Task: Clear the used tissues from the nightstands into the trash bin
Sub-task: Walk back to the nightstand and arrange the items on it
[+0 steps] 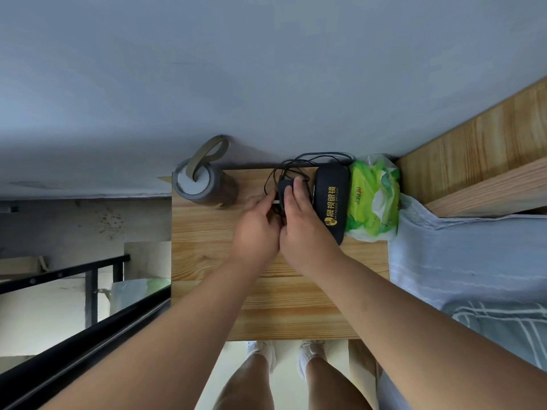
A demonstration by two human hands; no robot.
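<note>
A wooden nightstand stands below me against a grey wall. Both hands meet at its far middle over a small black device with a tangled black cable. My left hand pinches the device's near left side. My right hand lies over it with fingers resting on top. A green and white tissue pack lies at the far right corner. No loose used tissue is visible on the top.
A black glasses case lies between the device and the tissue pack. A grey bottle with a loop handle stands at the far left. A bed with a wooden headboard borders the right; a black rail runs at left.
</note>
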